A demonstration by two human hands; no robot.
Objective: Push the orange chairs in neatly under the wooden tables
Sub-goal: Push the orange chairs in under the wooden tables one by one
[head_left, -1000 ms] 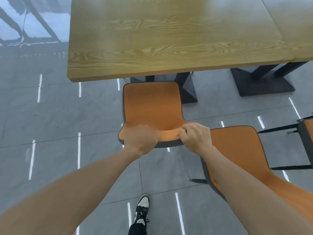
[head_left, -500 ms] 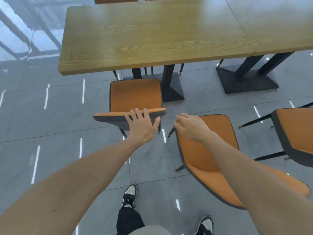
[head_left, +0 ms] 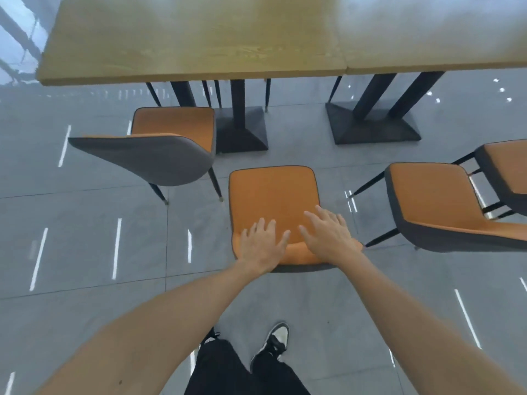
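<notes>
matt orange chair, grained wooden table, glossy floor.

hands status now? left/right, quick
Left hand: open, fingers spread over the backrest top of the middle orange padded chair, no grip.
Right hand: open, fingers spread over it too.

There is a single view, worn on the person's head, looking forward and steeply down. It sits well above the left grip and the right grip, whose bare forearms run in from the bottom corners toward the middle. Below the grips in the view, the lens sees straight down to the person's shoe on the floor. Beyond the grips, at the top edge, lies the wooden surface, seen from above and somewhat blurred. The wide angle bends straight lines near the borders. No second view shares this scene.
</notes>
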